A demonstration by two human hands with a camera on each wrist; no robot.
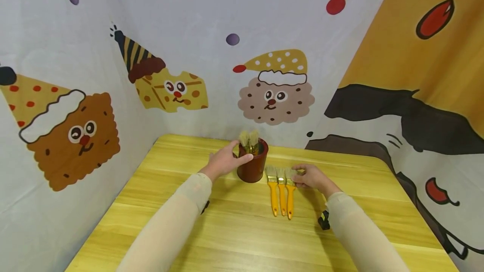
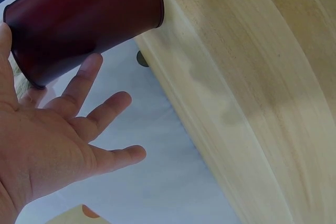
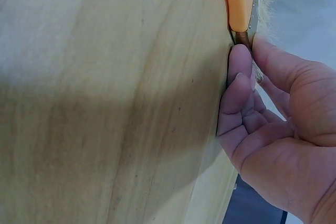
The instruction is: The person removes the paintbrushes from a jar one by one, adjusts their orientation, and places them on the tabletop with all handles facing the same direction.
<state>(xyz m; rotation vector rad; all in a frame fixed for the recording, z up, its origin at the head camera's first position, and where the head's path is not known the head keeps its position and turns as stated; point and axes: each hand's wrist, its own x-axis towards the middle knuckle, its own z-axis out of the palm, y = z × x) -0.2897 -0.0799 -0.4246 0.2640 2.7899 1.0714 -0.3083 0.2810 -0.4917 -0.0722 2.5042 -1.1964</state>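
A dark red cylindrical pot stands upright on the table, with paintbrushes in it, bristles up. At its rim is my left hand, thumb in front and a finger behind. The left wrist view shows the other fingers spread beside the pot's wall. Three paintbrushes with orange handles lie side by side right of the pot: a left one, a middle one and a right one. My right hand pinches the right paintbrush near its metal band; the right wrist view shows thumb and forefinger there.
The wooden table meets patterned cloth walls at the back and left. A small black object shows beside the right sleeve, and another dark piece by the left sleeve.
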